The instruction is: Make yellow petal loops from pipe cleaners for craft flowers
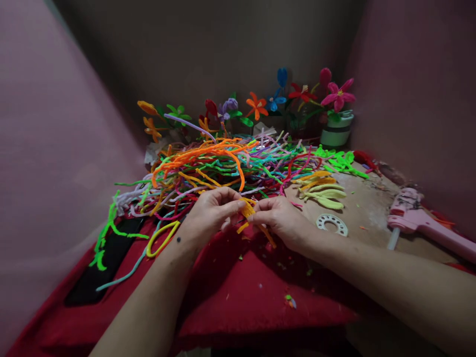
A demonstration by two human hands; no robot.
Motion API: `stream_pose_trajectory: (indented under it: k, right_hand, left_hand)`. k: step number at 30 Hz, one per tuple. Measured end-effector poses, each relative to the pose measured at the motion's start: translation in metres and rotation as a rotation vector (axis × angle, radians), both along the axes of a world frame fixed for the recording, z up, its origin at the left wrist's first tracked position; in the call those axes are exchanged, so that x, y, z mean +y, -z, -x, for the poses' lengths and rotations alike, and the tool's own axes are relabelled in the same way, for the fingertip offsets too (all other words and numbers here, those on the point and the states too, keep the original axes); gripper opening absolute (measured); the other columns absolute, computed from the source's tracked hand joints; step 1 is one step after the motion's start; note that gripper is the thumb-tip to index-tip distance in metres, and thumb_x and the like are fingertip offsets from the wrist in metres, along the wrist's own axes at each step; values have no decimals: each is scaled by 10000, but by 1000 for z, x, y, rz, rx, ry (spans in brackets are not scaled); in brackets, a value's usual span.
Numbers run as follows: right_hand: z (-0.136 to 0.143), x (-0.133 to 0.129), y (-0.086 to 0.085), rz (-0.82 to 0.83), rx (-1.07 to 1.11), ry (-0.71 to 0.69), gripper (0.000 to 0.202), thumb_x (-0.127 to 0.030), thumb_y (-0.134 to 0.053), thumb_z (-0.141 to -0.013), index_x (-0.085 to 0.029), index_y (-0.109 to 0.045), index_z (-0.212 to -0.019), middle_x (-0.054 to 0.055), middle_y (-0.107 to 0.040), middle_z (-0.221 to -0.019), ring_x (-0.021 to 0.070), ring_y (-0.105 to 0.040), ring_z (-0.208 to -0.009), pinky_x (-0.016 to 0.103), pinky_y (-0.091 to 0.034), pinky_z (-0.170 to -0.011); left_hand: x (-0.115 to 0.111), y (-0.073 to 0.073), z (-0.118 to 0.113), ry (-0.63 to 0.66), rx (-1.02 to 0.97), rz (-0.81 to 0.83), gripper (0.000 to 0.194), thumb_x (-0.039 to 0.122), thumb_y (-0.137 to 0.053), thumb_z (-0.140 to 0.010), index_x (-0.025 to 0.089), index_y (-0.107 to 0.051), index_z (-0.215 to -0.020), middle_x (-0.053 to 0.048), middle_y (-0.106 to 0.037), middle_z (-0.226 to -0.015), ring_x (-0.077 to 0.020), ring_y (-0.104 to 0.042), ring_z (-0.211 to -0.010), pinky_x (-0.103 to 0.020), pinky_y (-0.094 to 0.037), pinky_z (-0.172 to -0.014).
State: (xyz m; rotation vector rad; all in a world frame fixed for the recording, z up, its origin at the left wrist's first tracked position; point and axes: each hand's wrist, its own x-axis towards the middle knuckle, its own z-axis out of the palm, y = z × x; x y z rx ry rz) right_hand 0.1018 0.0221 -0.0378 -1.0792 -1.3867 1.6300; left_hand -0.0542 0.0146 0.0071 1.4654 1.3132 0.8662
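Between my two hands is a yellow-orange pipe cleaner [247,210], bent into a narrow shape, with loose ends hanging below. My left hand [217,210] pinches its left side between thumb and fingers. From the other side, my right hand [277,218] has thumb and fingertips closed on it too. Just beyond the hands lies a big heap of multicoloured pipe cleaners [208,163]. To the right of my right hand rest pale yellow bent petals [325,197] and orange ones [314,181].
A pink glue gun [420,218] lies at right, near a white holed ring [331,224]. At left, a black phone [111,258] sits under green pipe cleaner pieces [107,233]. Fuzzy flowers [256,105] and a pale green pot [336,130] stand at the back. Scraps dot the red cloth [238,302].
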Motion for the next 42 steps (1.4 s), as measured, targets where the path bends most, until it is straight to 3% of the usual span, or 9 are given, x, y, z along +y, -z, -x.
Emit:
stream_pose_trajectory:
  k: [9, 13, 17, 27, 34, 42]
  right_hand:
    - [1, 0, -4, 94, 103, -76, 123, -203, -657, -591, -129, -586, -521, -17, -554, -462, 62, -426, -399, 210, -300, -428]
    - [-1, 2, -3, 177, 218, -154, 29, -155, -634, -567, -126, -632, -570, 5, -601, -522, 81, -470, -444, 225, -344, -476]
    - [-3, 3, -2, 227, 315, -203, 137, -117, -572, -550, -129, -677, -636, 19, -632, -577, 103, -525, -515, 240, -399, -555]
    - [1, 2, 1, 197, 144, -149, 97, -210, -632, -616, -115, -648, -612, 29, -624, -554, 100, -502, -451, 226, -338, -443]
    - [-3, 4, 2, 225, 361, -260, 174, -282, -675, -645, -109, -660, -639, 41, -646, -617, 105, -547, -540, 241, -398, -560]
    - [1, 5, 4, 354, 439, -219, 203, -255, -761, -546, -113, -642, -628, 29, -646, -596, 107, -555, -523, 263, -416, -583]
  left_hand:
    - [-1, 5, -4, 1, -105, 13, 158, 277, -631, -706, 144, -614, -790, 26, -586, -615, -65, -461, -481, -194, -342, -469]
    - [-1, 6, -3, -13, -113, 21, 191, 313, -637, -702, 122, -643, -689, 10, -572, -594, -76, -467, -508, -203, -357, -496]
    - [0, 8, -2, -57, -120, -3, 200, 320, -647, -697, 121, -653, -711, 5, -575, -607, -83, -482, -519, -209, -383, -508]
    - [-5, 6, -10, -31, -209, 92, 155, 269, -656, -697, 116, -632, -691, 7, -615, -601, -90, -539, -495, -204, -433, -493]
    - [-4, 4, -7, -41, -203, 47, 120, 252, -657, -695, 132, -664, -706, -1, -640, -652, -104, -581, -591, -206, -462, -584]
    - [-4, 7, -7, -99, -136, -37, 141, 271, -659, -672, 132, -676, -691, 2, -632, -641, -101, -551, -578, -199, -438, -558]
